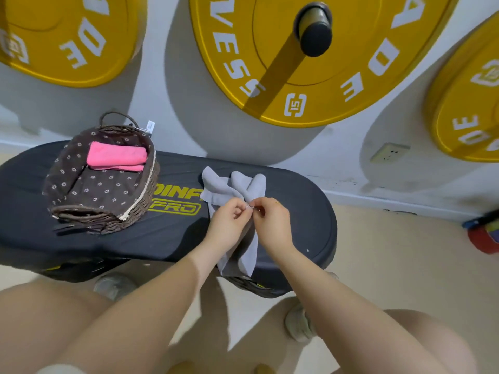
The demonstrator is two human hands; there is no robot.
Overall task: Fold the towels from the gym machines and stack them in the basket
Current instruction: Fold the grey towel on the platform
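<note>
- Grey towel lies bunched on the black desk, right of the basket holding a folded pink towel.
- Left hand and right hand pinch it together at one spot.
- Better to find two corners, spread it flat, then fold.
- Yellow plates hang on the wall behind.

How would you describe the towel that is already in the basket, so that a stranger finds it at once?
Start at the black padded bench under the yellow weight plates. On its left end stands a wicker basket with a brown flowered lining. The folded pink towel lies at its far end; the only other towel, grey, is unfolded outside.
</note>
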